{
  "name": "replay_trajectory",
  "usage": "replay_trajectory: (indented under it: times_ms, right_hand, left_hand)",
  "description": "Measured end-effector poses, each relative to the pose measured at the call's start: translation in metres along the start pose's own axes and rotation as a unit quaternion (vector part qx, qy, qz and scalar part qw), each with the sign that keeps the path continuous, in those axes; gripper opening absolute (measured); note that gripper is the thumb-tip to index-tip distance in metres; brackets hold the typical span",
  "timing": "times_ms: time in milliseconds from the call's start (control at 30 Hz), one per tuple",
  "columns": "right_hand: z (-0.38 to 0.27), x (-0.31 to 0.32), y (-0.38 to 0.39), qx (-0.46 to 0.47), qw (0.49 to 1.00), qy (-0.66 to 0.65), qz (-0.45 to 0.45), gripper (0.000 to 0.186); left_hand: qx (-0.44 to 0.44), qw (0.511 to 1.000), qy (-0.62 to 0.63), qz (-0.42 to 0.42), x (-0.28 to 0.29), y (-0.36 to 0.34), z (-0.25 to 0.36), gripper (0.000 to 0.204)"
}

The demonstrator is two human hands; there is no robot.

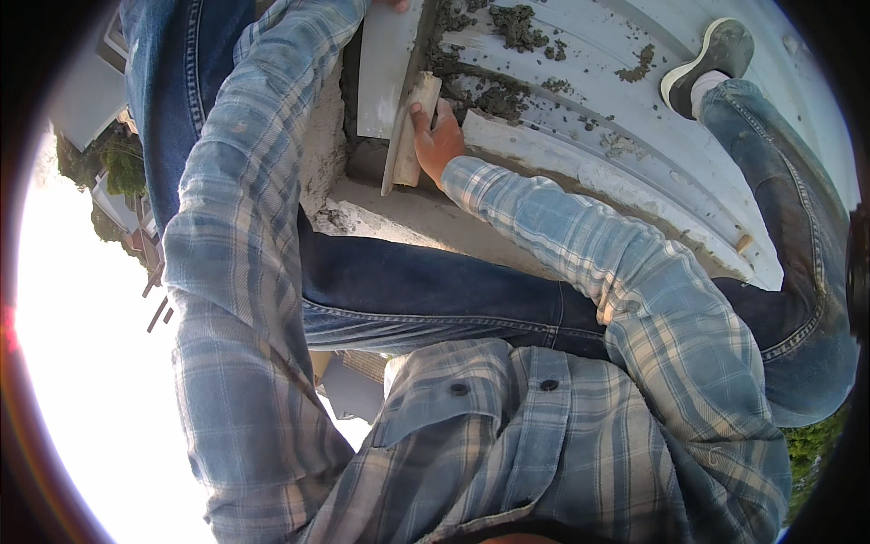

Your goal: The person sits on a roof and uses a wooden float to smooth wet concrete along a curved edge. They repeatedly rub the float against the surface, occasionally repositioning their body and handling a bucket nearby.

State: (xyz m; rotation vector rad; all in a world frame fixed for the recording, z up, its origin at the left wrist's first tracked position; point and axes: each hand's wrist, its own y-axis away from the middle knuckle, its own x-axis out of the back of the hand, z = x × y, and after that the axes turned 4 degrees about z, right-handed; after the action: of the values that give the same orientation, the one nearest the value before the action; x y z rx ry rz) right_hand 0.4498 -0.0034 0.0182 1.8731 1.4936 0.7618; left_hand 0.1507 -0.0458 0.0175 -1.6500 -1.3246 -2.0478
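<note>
My right hand (439, 140) is closed round a long, narrow wooden piece (417, 136) that looks like a float with a thick handle bar. Its thin edge rests along a pale flat board (385, 77), which stands beside a rough cement ledge (399, 204). Only a bit of my left hand (391, 4) shows at the upper edge, near the board's far end. Its fingers are mostly cut off, so its grip cannot be told. Wet grey mortar (503, 100) lies in clumps just right of the wooden piece.
Ribbed pale metal roofing (625, 36) spreads to the right, scattered with mortar crumbs. A leg in jeans ends in a dark shoe (729, 50) on the roofing. My other jeans-clad leg (435, 281) lies across the ledge. Far below on the left are trees (122, 168) and bright sky.
</note>
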Motion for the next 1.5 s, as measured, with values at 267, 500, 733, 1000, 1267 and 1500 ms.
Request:
replay_trajectory:
  times_ms: [267, 500, 733, 1000, 1267, 1500]
  right_hand:
    - [-0.021, 0.009, -0.025, 0.007, 0.999, -0.044, 0.007, 0.04]
    - [0.015, -0.008, 0.026, -0.036, 0.998, -0.009, -0.046, 0.046]
    - [-0.025, -0.003, -0.024, 0.019, 0.998, -0.052, -0.019, 0.036]
    - [0.016, 0.0, 0.016, -0.06, 0.996, 0.003, -0.069, 0.043]
    - [-0.004, 0.004, -0.011, -0.038, 0.999, -0.016, -0.034, 0.042]
    - [0.033, -0.007, 0.06, -0.097, 0.992, -0.012, -0.079, 0.043]
  left_hand:
    - [-0.031, 0.998, 0.061, 0.008, -0.011, 0.001, -0.005, 0.151]
    - [0.005, 1.0, 0.027, 0.008, 0.003, 0.013, -0.008, 0.15]
    - [0.025, 1.0, 0.014, -0.008, 0.025, 0.028, 0.002, 0.15]
    - [0.012, 0.999, 0.036, -0.031, 0.02, 0.01, 0.01, 0.149]
    - [0.002, 1.0, 0.022, 0.004, 0.015, 0.006, 0.015, 0.148]
    - [0.008, 1.0, 0.023, -0.001, 0.015, 0.018, 0.005, 0.148]
